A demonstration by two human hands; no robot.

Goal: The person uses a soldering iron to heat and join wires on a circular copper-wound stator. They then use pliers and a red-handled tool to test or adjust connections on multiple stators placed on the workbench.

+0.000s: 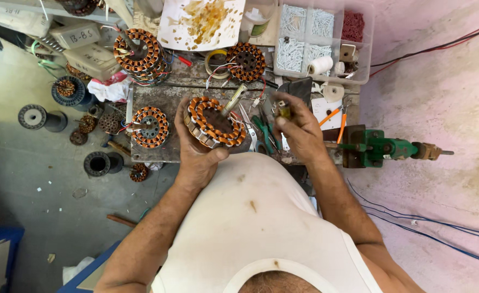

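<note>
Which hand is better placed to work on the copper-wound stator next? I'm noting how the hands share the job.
Probably the right hand: it pinches a small tool just beside the stator. The left hand is wrapped around the stator, steadying it.

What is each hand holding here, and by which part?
The left hand grips the copper-wound stator by its near rim. The right hand pinches a small yellowish object at its fingertips; what it is cannot be told.

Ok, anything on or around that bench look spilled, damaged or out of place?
Yes. The white sheet at the back of the workbench carries a big brown-orange stain, like a dried spill. Several wound stators and spools sit on the floor beside the bench, and the person's shirt has small brown spots.
</note>
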